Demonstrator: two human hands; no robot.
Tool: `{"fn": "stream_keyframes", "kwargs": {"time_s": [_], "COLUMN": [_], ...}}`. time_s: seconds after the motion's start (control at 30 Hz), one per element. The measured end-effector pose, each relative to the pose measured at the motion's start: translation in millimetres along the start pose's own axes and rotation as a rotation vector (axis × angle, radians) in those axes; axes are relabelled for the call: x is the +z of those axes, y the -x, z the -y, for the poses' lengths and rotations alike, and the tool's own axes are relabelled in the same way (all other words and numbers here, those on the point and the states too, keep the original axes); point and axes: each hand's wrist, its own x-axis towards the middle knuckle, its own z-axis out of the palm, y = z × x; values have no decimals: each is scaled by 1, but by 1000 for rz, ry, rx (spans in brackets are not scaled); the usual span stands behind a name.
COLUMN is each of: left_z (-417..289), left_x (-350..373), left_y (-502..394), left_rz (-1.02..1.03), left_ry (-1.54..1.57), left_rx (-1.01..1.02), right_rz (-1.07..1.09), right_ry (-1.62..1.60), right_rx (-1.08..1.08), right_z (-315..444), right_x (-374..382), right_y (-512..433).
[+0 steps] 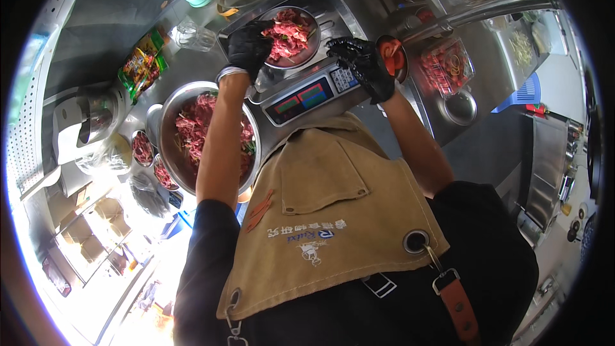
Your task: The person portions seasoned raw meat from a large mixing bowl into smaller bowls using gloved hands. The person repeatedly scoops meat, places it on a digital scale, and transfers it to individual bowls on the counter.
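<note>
My left hand point(249, 48), in a black glove, is at the left rim of a round metal dish point(314, 48). Its fingertips reach the sliced raw red meat point(289, 33) heaped in that dish. Whether they pinch meat or the rim, I cannot tell. The dish sits over a metal tray point(343, 2) at a digital scale point(302, 98) with a lit display. To the right of the dish, my gloved right hand point(362, 65) hovers by the scale's keypad point(344, 79), fingers spread and nothing in them. Below my left forearm stands a large steel bowl point(166, 129) of similar meat with green bits.
Small dishes of meat point(142, 148) stand left of the large bowl. A colourful food packet point(144, 62) and a clear glass jug point(194, 36) lie behind. To the right are a bowl of red slices point(393, 55), a clear box of meat point(447, 65) and a steel pipe point(480, 12).
</note>
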Motion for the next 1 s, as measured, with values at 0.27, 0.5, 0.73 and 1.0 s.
{"fn": "stream_keyframes", "kwargs": {"time_s": [0.27,0.5,0.73,1.0], "left_z": [16,17,-5,1], "left_x": [-31,-36,-1,16], "left_y": [35,98,35,0], "left_rz": [-76,-139,-107,-83], "left_ry": [358,325,-36,143], "left_rx": [-128,-338,21,140], "right_rz": [-127,-73,127,132], "right_ry": [758,1255,1331,788], "right_rx": [-304,-418,-305,-378], "right_z": [-39,-42,-38,0], "right_x": [16,31,22,39], "right_y": [-78,-99,-113,-110]}}
